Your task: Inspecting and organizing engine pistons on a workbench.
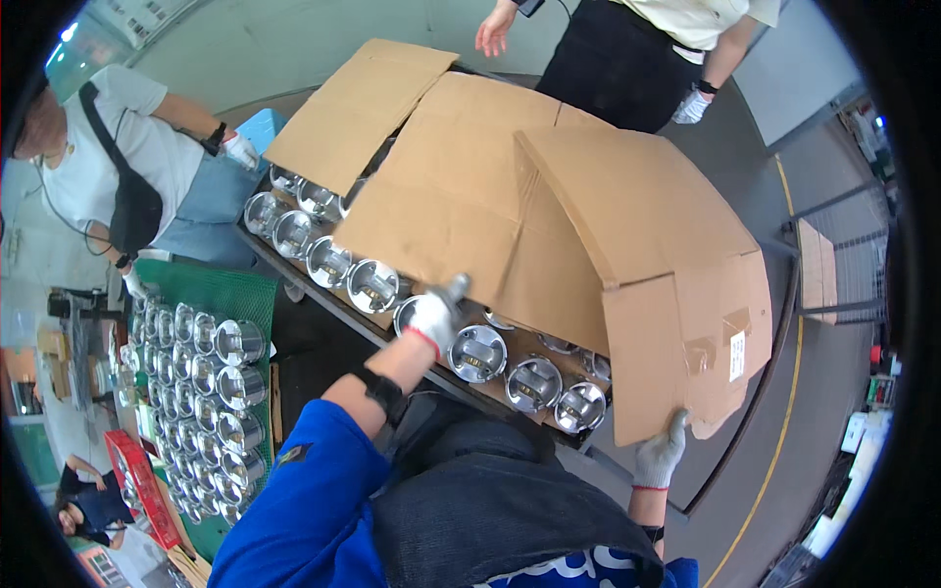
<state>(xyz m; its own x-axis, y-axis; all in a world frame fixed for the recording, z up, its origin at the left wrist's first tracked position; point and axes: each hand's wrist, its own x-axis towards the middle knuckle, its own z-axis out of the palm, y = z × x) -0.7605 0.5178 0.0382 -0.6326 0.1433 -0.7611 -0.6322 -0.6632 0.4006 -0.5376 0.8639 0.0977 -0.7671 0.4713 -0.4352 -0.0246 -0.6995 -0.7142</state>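
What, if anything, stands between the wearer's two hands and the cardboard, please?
Nothing visible does: the gloved right hand grips the near edge of the cardboard, and the gloved left hand is at its edge, above the metal pistons.

From where I stood, illumination was even and moderately bright. A small light glared white at the upper left. Polished metal parts returned sharp highlights; cardboard appeared matte, with soft shadows along its folds. The yellow floor line bowed near the rim, where black vignetting closed the corners.
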